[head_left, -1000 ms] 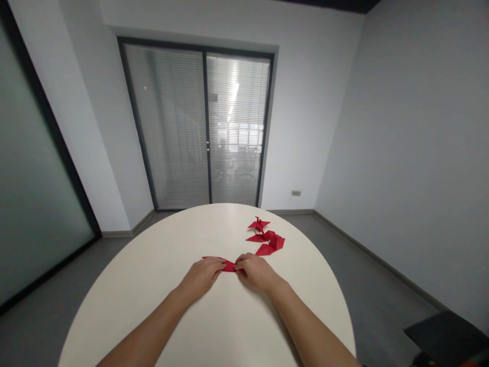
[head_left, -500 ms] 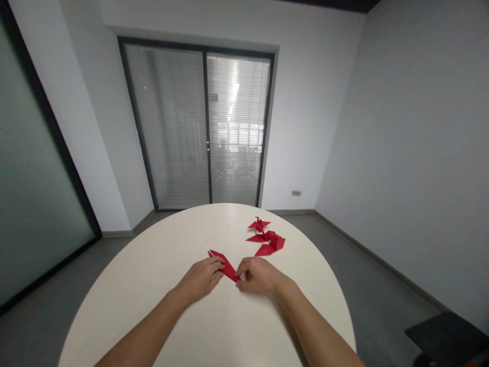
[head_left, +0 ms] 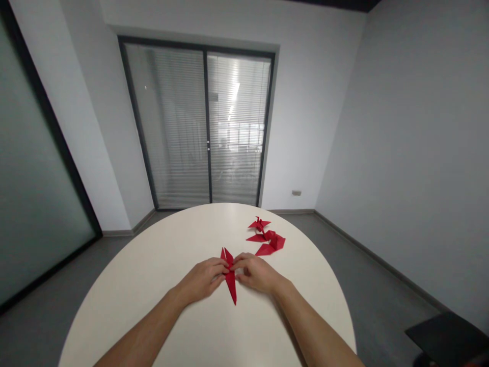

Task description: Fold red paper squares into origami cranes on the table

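Observation:
A red folded paper (head_left: 231, 289) lies between my two hands on the table. Its long single point is toward me, and two split points face away. From the left, the fingers of my left hand (head_left: 205, 278) are closed on the paper's middle. My right hand (head_left: 256, 272) pinches the same middle from the other side, its fingertips close to those of the left. The fingers partly cover the paper's centre.
Beyond my right hand, several red origami pieces rest close together, among them a small paper crane (head_left: 259, 224) and a wider folded piece (head_left: 272, 245). The round white table (head_left: 171, 326) has a curved far edge. A dark chair seat (head_left: 449, 336) shows at lower right.
The folded paper has turned from lying slantwise to pointing nearly straight toward me. Both hands now hold its middle; earlier my right hand was at its near end.

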`<state>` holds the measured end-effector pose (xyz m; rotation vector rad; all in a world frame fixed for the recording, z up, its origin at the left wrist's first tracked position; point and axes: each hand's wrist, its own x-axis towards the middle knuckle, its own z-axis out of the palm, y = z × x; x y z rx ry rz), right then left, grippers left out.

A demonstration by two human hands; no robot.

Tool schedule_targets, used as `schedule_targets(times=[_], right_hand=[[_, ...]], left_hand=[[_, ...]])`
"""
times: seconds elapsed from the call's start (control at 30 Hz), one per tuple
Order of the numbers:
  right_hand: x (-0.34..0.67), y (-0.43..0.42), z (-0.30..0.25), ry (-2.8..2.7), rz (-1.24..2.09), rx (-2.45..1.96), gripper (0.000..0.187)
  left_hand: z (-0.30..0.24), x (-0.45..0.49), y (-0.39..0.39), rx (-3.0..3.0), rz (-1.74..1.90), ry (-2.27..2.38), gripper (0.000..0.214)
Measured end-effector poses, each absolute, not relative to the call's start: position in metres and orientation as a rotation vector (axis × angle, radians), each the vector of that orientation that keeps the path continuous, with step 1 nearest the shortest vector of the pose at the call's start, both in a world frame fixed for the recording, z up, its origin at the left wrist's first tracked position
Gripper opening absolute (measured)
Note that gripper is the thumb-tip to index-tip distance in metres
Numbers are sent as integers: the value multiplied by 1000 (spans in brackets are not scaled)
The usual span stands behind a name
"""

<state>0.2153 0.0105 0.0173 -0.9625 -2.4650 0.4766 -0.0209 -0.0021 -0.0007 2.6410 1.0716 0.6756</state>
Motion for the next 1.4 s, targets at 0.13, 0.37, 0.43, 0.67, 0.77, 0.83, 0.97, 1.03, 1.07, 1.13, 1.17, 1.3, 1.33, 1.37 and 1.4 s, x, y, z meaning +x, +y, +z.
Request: schedule_targets(times=[0.13, 0.37, 0.43, 0.67, 0.77, 0.83, 0.97, 1.03, 1.07, 1.13, 1.17, 1.3, 1.33, 1.37, 1.4], right_hand=[[214, 12, 14, -2484, 442, -965, 30], [211, 13, 13, -2443, 426, -1049, 22], [207, 13, 12, -2422, 421, -1106, 19], [197, 19, 2, -2271, 424, -1232, 14], [196, 21, -5, -2190, 514, -1264, 27], [195, 22, -8, -2160, 560, -1242, 37], [195, 22, -7, -2207, 505, -1210, 25], [197, 22, -4, -2266, 452, -1173, 19], [198, 22, -2, -2297, 436, -1146, 20], [201, 22, 2, -2352, 427, -1100, 23], [203, 22, 3, -2372, 427, -1087, 24], [209, 25, 3, -2431, 392, -1061, 22], [210, 25, 3, -2442, 375, -1049, 22], [210, 26, 2, -2452, 354, -1036, 21], [210, 27, 1, -2459, 333, -1024, 21]], left_hand=[[-1, -22, -3, 2599, 698, 1083, 27], [3, -16, -6, 2497, 781, 1129, 16], [2, -13, -4, 2465, 809, 1187, 15], [-14, -7, 5, 2365, 955, 1335, 11], [-19, -4, 6, 2279, 1017, 1403, 6], [-21, -2, 7, 2249, 1046, 1411, 10], [-23, -2, 9, 2290, 1046, 1403, 10], [-22, -2, 9, 2350, 1028, 1381, 6], [-22, -3, 9, 2380, 1015, 1366, 7], [-20, -3, 8, 2423, 978, 1338, 11], [-19, -4, 7, 2432, 960, 1330, 11], [-16, -6, 5, 2445, 910, 1329, 8], [-15, -6, 4, 2450, 901, 1330, 8], [-15, -7, 4, 2457, 892, 1328, 9], [-15, -8, 4, 2464, 885, 1324, 11]])
